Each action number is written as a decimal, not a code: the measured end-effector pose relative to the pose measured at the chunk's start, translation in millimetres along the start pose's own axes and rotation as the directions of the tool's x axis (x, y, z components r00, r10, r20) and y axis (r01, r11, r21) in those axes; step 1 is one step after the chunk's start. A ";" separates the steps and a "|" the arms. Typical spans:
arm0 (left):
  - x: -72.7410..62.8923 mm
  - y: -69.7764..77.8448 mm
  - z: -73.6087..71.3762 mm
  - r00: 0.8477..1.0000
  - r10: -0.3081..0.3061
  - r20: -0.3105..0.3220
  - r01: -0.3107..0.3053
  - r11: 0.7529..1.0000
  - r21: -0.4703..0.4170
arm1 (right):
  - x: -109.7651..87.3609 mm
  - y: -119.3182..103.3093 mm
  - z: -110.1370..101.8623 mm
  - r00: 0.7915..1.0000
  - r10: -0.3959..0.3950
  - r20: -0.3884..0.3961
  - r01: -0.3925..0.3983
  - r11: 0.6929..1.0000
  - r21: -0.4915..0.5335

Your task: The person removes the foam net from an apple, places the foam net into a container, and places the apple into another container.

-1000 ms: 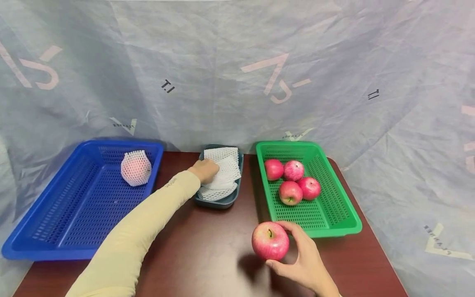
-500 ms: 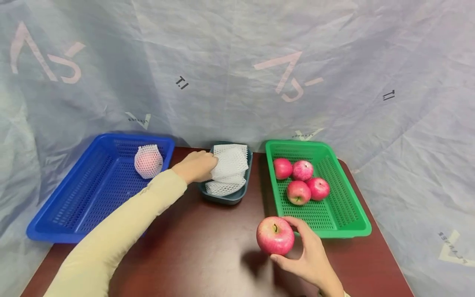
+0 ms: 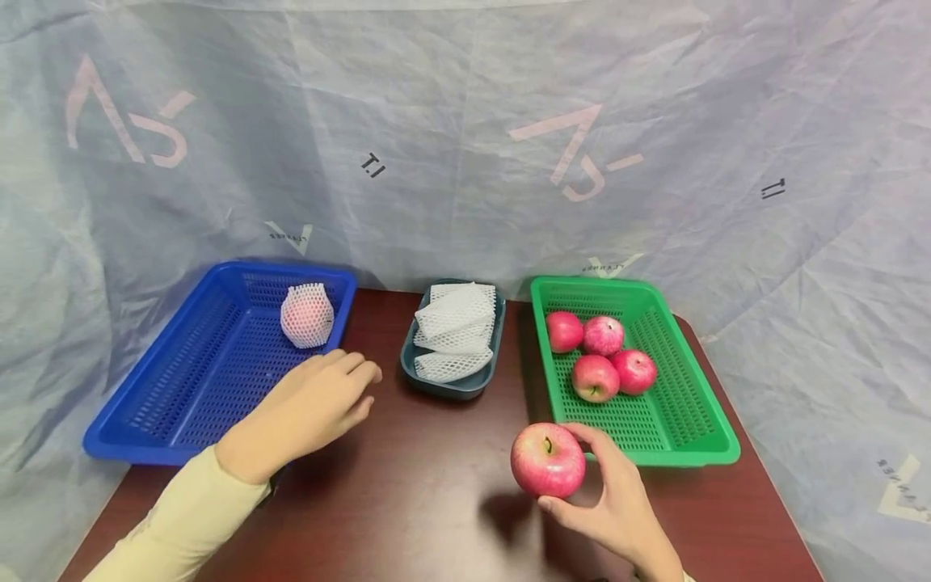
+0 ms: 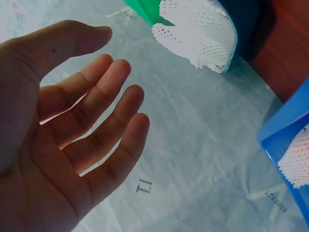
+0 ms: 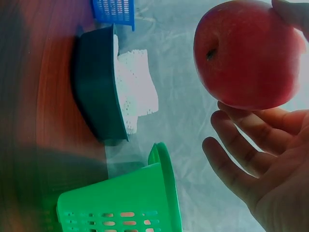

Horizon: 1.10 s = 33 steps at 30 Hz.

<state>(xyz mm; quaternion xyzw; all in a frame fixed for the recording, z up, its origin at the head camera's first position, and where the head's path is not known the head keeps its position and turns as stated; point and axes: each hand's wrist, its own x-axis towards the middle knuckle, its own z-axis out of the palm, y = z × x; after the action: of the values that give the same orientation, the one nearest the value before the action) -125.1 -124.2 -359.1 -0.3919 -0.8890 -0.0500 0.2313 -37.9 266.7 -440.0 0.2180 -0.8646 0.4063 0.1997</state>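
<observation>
My right hand (image 3: 611,501) pinches a red apple (image 3: 548,461) between thumb and fingers, above the table in front of the green basket. In the right wrist view the same apple (image 5: 246,53) sits between thumb and fingertips. My left hand (image 3: 313,408) holds nothing; its fingers are loosely bent in the left wrist view, palm (image 4: 53,140) showing. It hovers over the table beside the blue basket's near right side. White foam net sleeves (image 3: 454,327) lie in a small dark tray (image 3: 451,390) in the middle.
At left stands a blue basket (image 3: 145,457) with one apple in a foam net (image 3: 307,315). On the right, a green basket (image 3: 720,453) holds several bare apples (image 3: 596,378). A grey printed sheet (image 3: 451,121) hangs behind the brown table (image 3: 407,501).
My left hand has come away from the tray of foam nets, back towards me and to the left, with nothing in it. The right hand keeps its hold on the apple. The view has shifted left.
</observation>
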 end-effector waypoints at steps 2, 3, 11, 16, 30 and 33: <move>-7.8 3.3 -1.8 1.000 -0.020 -0.013 0.020 1.000 -0.008 | 1.7 -0.1 -1.1 1.000 -0.003 0.007 0.003 1.000 -0.010; -10.5 4.4 -2.3 0.999 -0.031 -0.016 0.030 0.999 -0.011 | 3.0 -0.4 -2.1 1.000 -0.003 0.010 0.003 1.000 -0.016; -25.6 5.1 -1.1 0.994 -0.097 0.046 0.100 0.994 -0.053 | 25.8 0.5 -26.5 0.999 0.014 0.042 -0.007 0.987 -0.161; -32.3 4.8 -4.4 0.991 -0.117 0.057 0.122 0.989 -0.082 | 62.8 17.3 -55.8 0.995 0.028 0.097 0.003 0.952 -0.307; -44.7 6.5 -7.7 0.984 -0.167 0.064 0.172 0.982 -0.081 | 151.1 78.1 -66.5 0.904 0.166 0.394 0.081 0.839 -0.538; -46.3 7.1 -9.4 0.984 -0.169 0.057 0.174 0.982 -0.078 | 157.2 85.0 -59.3 0.883 0.200 0.425 0.084 0.823 -0.562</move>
<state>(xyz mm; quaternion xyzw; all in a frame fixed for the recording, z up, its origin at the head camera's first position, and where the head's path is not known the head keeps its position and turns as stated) -89.4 -153.1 -372.3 -0.3242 -0.9222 -0.0965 0.1872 -203.5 328.6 -375.1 0.2128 -0.9739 0.0736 0.0289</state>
